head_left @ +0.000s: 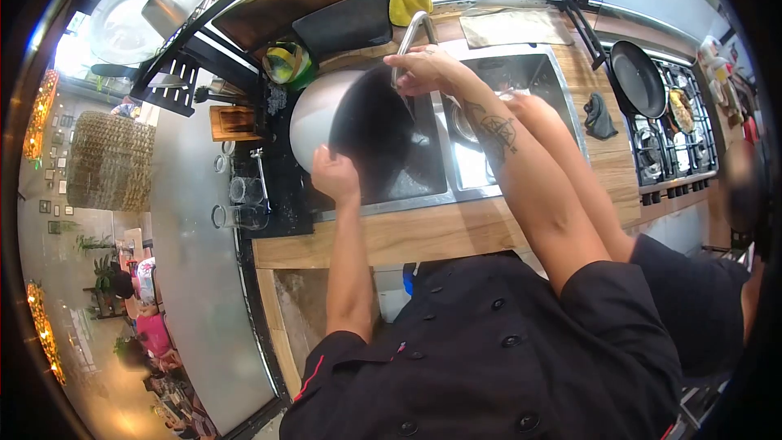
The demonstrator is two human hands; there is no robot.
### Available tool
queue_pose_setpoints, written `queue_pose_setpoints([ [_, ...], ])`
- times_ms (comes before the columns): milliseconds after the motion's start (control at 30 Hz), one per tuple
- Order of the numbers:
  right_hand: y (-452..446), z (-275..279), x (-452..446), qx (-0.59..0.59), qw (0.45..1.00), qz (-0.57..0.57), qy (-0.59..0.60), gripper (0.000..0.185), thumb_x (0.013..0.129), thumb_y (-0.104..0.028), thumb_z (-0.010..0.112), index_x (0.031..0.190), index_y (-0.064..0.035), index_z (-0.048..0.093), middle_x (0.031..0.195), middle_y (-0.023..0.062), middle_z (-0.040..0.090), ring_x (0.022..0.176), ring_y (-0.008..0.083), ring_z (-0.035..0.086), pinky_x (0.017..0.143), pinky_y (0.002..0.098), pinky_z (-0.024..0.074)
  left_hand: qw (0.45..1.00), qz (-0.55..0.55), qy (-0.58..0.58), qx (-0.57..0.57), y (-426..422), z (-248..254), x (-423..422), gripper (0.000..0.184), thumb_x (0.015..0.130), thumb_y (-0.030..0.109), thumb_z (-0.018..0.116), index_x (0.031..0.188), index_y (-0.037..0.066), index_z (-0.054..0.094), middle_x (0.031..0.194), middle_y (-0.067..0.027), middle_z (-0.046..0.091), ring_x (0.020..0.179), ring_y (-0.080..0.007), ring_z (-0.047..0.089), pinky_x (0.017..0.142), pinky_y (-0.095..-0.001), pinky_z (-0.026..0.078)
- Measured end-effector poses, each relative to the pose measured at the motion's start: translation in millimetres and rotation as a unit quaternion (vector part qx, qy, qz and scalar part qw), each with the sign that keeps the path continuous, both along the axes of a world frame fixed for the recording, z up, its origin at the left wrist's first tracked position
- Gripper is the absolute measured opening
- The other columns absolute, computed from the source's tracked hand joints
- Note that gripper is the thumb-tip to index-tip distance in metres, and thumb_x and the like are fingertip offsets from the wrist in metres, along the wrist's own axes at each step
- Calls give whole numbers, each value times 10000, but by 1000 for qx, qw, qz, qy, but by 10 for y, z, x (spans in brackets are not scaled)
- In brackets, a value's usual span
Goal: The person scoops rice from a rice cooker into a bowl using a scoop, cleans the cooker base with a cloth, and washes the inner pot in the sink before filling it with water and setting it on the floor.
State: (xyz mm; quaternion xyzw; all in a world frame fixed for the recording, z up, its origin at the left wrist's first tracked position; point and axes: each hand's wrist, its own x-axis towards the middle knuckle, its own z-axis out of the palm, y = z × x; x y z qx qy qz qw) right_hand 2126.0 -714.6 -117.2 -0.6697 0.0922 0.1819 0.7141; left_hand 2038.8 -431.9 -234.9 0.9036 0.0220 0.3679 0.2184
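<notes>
My left hand [336,175] is closed on the near left edge of a large round black pan [371,134], tilted over the left sink basin [423,175]. Against the pan's left side is a large white round dish [314,118]. At the back of the sink, my right hand [423,70] has its fingers around the curved metal faucet [419,23], above the pan's far right edge. Another person's arm [562,143] reaches in beside my right forearm, its hand over the right basin [533,69], partly hidden by my arm.
Cutting boards [293,0], a yellow cloth [410,2] and a green container [287,63] stand behind the sink. A dark cloth [599,116] lies on the wooden counter [611,159]. Glass jars [247,190] are at left; a frying pan [638,79] is by the stove [678,151] at right.
</notes>
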Motion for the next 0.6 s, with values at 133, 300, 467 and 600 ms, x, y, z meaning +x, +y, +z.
queue_pose_setpoints([
  [133, 211, 31, -2, 34, 997, -65, 23, 384, 996, -319, 765, 1182, -3, 654, 900, 76, 697, 738, 153, 713, 710, 340, 676, 994, 4, 51, -95, 251, 180, 351, 117, 780, 32, 648, 868, -46, 653, 821, -309, 668, 829, -526, 658, 712, -524, 507],
  [300, 383, -107, 170, 59, 994, -89, 23, 425, 994, -369, 773, 1175, -4, 654, 906, 75, 696, 724, 171, 714, 706, 335, 669, 892, -80, 238, -375, 680, 359, 848, 185, 758, -51, 505, 783, 40, 665, 622, -23, 599, 501, -121, 525, 480, -305, 407],
  [467, 468, -85, 298, 48, 995, -80, 24, 475, 1009, -458, 743, 1163, -15, 672, 834, 51, 695, 776, 192, 758, 751, 312, 664, 854, -49, 278, -438, 750, 158, 991, 166, 749, -45, 507, 782, 42, 645, 625, -31, 595, 528, -133, 518, 488, -309, 379],
  [600, 542, -103, 364, 32, 996, -76, 16, 499, 1005, -474, 743, 1170, -7, 680, 853, 54, 703, 795, 195, 765, 744, 306, 661, 802, 64, 229, -548, 620, -48, 481, 142, 718, -33, 528, 810, 23, 621, 718, -75, 617, 624, -205, 568, 606, -371, 480],
])
